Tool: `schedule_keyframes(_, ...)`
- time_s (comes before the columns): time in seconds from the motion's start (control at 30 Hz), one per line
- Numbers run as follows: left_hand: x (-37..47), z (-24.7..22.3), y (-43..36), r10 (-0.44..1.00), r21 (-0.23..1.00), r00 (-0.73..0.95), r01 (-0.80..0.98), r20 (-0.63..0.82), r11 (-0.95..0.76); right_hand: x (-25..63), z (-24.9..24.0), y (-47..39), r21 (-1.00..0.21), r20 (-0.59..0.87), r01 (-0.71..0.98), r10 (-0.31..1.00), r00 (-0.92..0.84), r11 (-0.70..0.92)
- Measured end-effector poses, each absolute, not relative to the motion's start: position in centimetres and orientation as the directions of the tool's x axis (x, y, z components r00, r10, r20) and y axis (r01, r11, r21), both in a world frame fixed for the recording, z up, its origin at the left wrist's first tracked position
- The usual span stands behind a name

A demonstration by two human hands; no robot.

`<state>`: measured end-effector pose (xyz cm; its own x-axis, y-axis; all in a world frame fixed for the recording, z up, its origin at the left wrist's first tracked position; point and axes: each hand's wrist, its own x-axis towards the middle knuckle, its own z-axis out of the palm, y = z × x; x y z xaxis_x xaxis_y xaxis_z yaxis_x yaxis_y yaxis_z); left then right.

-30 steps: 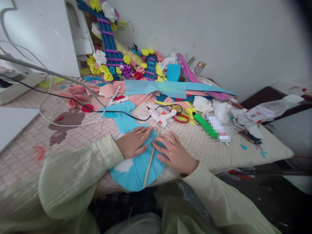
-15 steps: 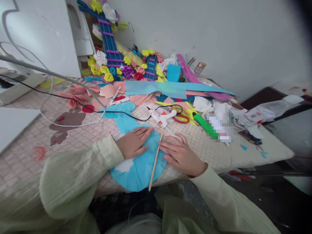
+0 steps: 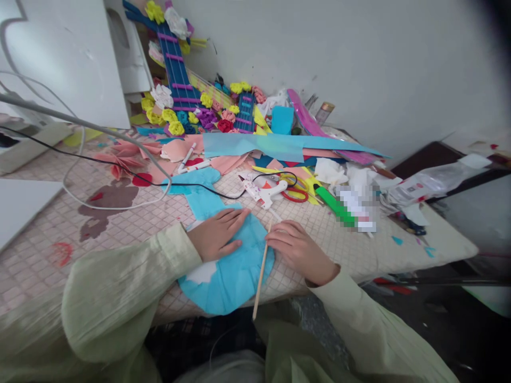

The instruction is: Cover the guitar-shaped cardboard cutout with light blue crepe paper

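A guitar-like shape covered in light blue crepe paper (image 3: 223,292) lies at the table's front edge, with a white patch bare at its lower left. My left hand (image 3: 217,234) rests flat on it, fingers stretched out together. A thin wooden stick (image 3: 261,282) slants across the shape's right side, its lower end out past the table edge. The fingers of my right hand (image 3: 299,250) are closed around the stick's upper part. Just beyond, a white glue gun (image 3: 261,191) lies on its side, its glue stick pointing toward my right hand.
Red-handled scissors (image 3: 295,194) and a green cutter (image 3: 335,205) lie right of the glue gun. Cables (image 3: 120,205) cross the left side. Blue paper strips (image 3: 255,146) and paper-flower guitars (image 3: 179,80) stand at the back. A plastic bottle (image 3: 435,183) lies at right.
My right hand's fingers have drawn closer together on the stick. The stick has shifted slightly right and toward me. My left hand has stayed in place on the blue paper.
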<state>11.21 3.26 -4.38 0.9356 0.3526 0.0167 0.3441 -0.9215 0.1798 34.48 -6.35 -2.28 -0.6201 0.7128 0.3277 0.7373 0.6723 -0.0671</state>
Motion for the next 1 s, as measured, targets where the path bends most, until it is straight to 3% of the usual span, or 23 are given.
schedule_keyframes(0.13, 11.2, -4.2, 3.1, 0.359, 0.170, 0.933, 0.354, -0.002, -0.920, 34.7, -2.4, -6.2, -0.013, 0.368, 0.721, 0.673, -0.641, 0.693)
schedule_keyframes(0.33, 11.2, -4.2, 3.1, 0.360, 0.156, 0.933, 0.357, -0.010, -0.921, 36.1, -2.3, -6.2, -0.057, 0.369, 0.677, 0.646, -0.669, 0.734)
schedule_keyframes(0.5, 11.0, -4.3, 3.3, 0.349, 0.142, 0.937, 0.344, 0.013, -0.928, 42.9, -1.4, -7.2, -0.002, 0.418, 0.893, 0.812, -0.408, 0.450)
schedule_keyframes(0.73, 11.0, -4.3, 3.3, 0.347, 0.144, 0.938, 0.341, 0.017, -0.929, 48.8, -2.9, -7.7, -0.008, 0.499, 0.975, 0.845, -0.190, 0.224)
schedule_keyframes(0.83, 11.0, -4.2, 3.2, 0.350, 0.142, 0.937, 0.345, 0.010, -0.928, 44.4, -3.2, -7.5, -0.052, 0.497, 0.965, 0.844, -0.200, 0.259)
schedule_keyframes(1.0, 11.1, -3.9, 3.2, 0.355, 0.153, 0.935, 0.354, -0.021, -0.923, 34.6, -2.8, -7.8, -0.134, 0.366, 0.854, 0.826, -0.429, 0.503)
